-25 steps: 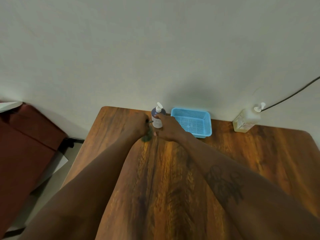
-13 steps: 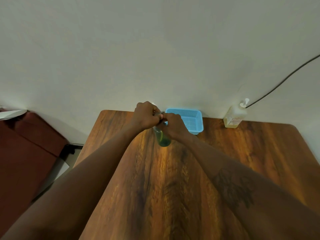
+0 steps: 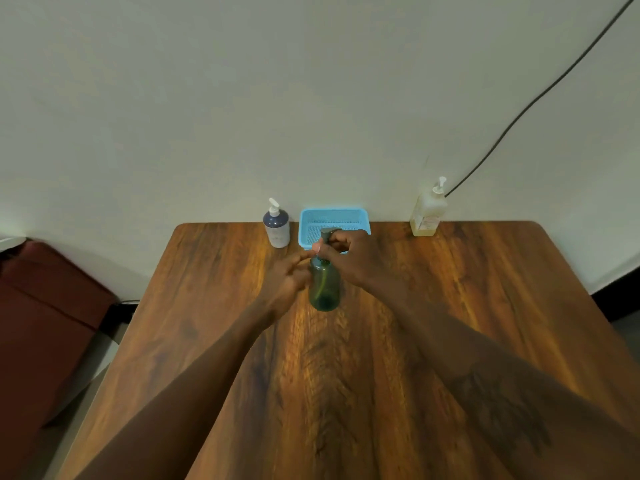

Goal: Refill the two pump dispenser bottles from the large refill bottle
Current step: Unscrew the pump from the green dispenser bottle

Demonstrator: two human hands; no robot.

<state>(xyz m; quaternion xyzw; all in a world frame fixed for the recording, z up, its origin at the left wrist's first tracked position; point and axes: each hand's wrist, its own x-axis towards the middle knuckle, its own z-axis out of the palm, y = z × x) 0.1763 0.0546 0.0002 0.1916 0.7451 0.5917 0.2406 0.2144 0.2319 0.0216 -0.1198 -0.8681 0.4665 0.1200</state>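
A translucent green pump bottle (image 3: pixel 324 289) stands upright in the middle of the wooden table (image 3: pixel 450 323). My right hand (image 3: pixel 351 259) is closed around its dark pump head (image 3: pixel 327 233) at the neck. Against the bottle's left side lies my left hand (image 3: pixel 287 282), fingers reaching to the neck. A dark blue and white pump bottle (image 3: pixel 277 225) stands at the back edge, left of the basket. The pale yellow bottle with a white pump (image 3: pixel 427 213) stands at the back right by the wall.
A light blue mesh basket (image 3: pixel 360 216) sits against the wall just behind my hands. A black cable (image 3: pixel 519 116) runs up the wall from behind the yellow bottle. A dark red seat (image 3: pixel 45 323) is off the table's left side.
Both hands brought the green bottle from the back edge toward the table's middle and set it down. The dark blue bottle is uncovered again. My right hand now grips the pump head.
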